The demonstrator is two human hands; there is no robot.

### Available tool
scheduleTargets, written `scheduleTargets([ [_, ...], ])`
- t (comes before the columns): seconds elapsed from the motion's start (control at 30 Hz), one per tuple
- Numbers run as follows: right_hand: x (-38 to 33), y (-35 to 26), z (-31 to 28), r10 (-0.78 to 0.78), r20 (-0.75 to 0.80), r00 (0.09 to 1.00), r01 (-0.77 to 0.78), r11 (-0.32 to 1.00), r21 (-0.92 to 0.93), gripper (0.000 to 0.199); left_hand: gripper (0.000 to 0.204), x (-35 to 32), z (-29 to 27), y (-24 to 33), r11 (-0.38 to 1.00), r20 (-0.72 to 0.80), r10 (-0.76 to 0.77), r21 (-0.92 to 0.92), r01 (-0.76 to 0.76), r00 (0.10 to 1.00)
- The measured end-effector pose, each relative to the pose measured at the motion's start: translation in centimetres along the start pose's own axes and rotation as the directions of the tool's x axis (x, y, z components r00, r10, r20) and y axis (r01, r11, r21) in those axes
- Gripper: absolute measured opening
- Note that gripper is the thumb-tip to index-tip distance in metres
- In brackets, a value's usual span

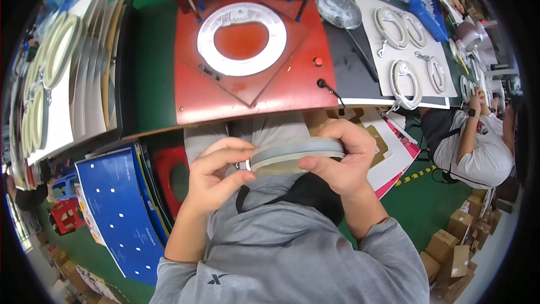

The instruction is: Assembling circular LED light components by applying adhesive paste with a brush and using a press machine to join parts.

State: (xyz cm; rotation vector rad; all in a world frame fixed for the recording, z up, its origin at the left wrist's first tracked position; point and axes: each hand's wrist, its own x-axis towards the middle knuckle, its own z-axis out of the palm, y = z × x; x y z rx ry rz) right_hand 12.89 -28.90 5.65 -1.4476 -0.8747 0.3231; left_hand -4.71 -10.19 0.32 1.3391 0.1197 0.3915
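Above my lap, in front of the table edge, I hold a pale, translucent ring (298,155) tilted nearly edge-on, with a grey band along its outer side. My right hand (349,157) is wrapped round its right end, thumb on the near side. At the left end, my left hand (222,171) pinches a small white and metallic fitting (243,165) between thumb and fingers. On the red machine (191,98) ahead lies a white oval ring plate (208,50) with a red centre, beneath a clear square sheet.
To the right, a pale board (388,48) bears several similar rings with metal clasps; a round pan-like tool (337,8) lies beside it. Stacked boards (84,95) with rings stand left. Blue boards (121,202) lean below. A co-worker (478,152) sits at right near cardboard boxes (450,242).
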Motion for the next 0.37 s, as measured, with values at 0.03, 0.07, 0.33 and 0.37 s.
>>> scheduleTargets([
  [0.03, 0.0, 0.2, 0.1, 0.023, -0.035, 0.999, -0.023, 1.000, 0.014, 0.030, 0.036, 0.3, -0.1, 0.1, 0.996, -0.013, 0.037, 0.084, -0.036, 0.999],
  [0.07, 0.2, 0.3, 0.1, 0.046, -0.069, 0.997, -0.045, 0.999, 0.029, 0.030, 0.036, 0.6, -0.2, 0.6, 0.975, -0.018, 0.025, 0.222, -0.020, 1.000],
  [0.33, 3.5, 1.2, -2.4, 0.146, 0.139, 0.980, -0.178, 0.950, 0.258, 0.046, 0.038, 2.7, 0.0, 1.9, 0.944, -0.167, -0.067, 0.309, 0.117, 0.984],
  [0.37, 3.8, 1.2, -2.6, 0.138, 0.137, 0.981, -0.170, 0.952, 0.255, 0.046, 0.039, 2.7, -0.2, 1.6, 0.958, -0.218, -0.075, 0.254, 0.131, 0.973],
])
